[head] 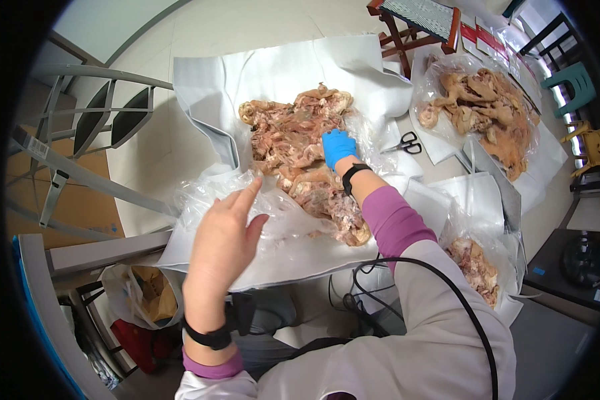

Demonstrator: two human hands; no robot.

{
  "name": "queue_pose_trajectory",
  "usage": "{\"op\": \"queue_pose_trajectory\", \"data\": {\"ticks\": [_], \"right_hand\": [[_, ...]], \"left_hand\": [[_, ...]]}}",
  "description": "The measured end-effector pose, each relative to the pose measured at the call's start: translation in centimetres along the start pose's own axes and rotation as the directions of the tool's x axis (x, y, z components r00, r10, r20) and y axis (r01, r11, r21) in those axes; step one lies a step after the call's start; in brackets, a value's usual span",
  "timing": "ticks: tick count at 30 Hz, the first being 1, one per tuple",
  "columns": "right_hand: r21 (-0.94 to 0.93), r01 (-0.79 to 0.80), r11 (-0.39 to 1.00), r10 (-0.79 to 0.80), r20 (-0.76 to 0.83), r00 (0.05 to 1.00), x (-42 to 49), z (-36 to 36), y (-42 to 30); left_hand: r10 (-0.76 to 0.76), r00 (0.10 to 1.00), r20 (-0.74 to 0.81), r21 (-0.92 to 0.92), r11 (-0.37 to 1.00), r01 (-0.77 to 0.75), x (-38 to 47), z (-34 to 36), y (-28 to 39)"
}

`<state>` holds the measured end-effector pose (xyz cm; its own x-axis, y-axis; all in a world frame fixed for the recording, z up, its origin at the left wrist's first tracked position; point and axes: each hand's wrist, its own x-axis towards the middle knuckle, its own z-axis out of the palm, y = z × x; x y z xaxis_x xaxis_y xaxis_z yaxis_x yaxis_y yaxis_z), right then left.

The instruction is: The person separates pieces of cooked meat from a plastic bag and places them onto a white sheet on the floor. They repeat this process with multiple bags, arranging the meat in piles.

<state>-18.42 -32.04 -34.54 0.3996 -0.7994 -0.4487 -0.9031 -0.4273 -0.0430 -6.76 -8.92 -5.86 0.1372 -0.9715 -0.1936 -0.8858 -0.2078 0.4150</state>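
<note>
A pinkish-brown piece of animal carcass or tissue specimen (295, 130), ragged and spread flat, lies on a white foam sheet (280, 60) in front of me. My right hand (339, 146), in a blue glove, rests with curled fingers against its right edge; what lies under the fingertips is hidden. Crumpled clear plastic film (285, 205) covers part of the lower left side. My left hand (227, 232) is bare and hovers over that film, fingers extended and thumb apart, holding nothing. Black-handled scissors (409, 143) lie to the right of the specimen.
Another specimen in clear plastic (485, 110) lies at upper right, a smaller one (475, 265) at lower right. A wooden folding stool (420, 20) stands behind. Left are a grey metal frame (95, 165) and a plastic bag (145, 295). A black cable (455, 290) crosses my right sleeve.
</note>
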Motion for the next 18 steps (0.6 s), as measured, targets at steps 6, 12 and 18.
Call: {"op": "queue_pose_trajectory", "data": {"ticks": [6, 12, 18], "right_hand": [[-0.206, 0.154, 0.966, -0.161, -0.017, 0.987, 1.4, 1.2, -0.6], [-0.351, 0.296, 0.888, -0.288, 0.074, 0.955, 1.7, 0.9, -0.5], [-0.361, 0.398, 0.843, -0.369, 0.149, 0.918, 1.1, -4.0, -2.0]], "left_hand": [[0.098, 0.990, -0.097, 0.153, 0.985, -0.082, -1.7, -0.2, -0.2], [-0.011, 0.966, -0.260, 0.159, 0.986, 0.054, -1.3, -1.7, -1.7], [-0.119, 0.935, -0.334, 0.128, 0.977, 0.171, -1.7, -2.7, -3.6]]}}
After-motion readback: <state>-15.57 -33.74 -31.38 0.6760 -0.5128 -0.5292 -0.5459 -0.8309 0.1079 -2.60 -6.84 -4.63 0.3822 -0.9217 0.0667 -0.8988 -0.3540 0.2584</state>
